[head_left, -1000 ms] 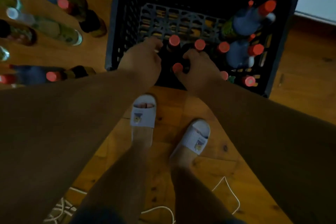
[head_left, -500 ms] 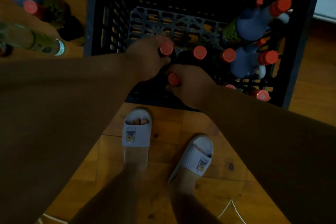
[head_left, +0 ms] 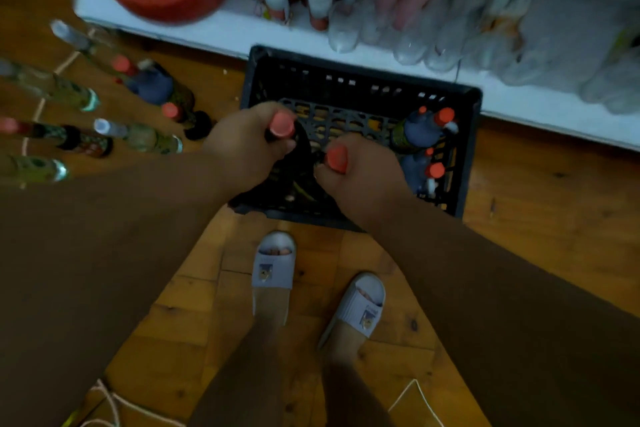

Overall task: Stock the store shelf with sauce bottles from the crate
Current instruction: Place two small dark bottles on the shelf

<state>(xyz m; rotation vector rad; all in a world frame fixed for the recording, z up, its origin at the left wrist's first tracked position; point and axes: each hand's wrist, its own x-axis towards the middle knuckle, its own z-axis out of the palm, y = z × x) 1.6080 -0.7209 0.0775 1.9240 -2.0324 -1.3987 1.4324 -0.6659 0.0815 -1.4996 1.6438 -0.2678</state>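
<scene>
I'm gripping a bottle neck in each hand, left hand [head_left: 242,146] & right hand [head_left: 360,177], over the crate [head_left: 467,149]; lifting both straight up, w/o clipping bottles right of them.

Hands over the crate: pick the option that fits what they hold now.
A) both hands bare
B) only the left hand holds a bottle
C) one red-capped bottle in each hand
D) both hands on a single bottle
C: the left hand grips one red-capped bottle, and the right hand grips another, above the black crate.
</scene>
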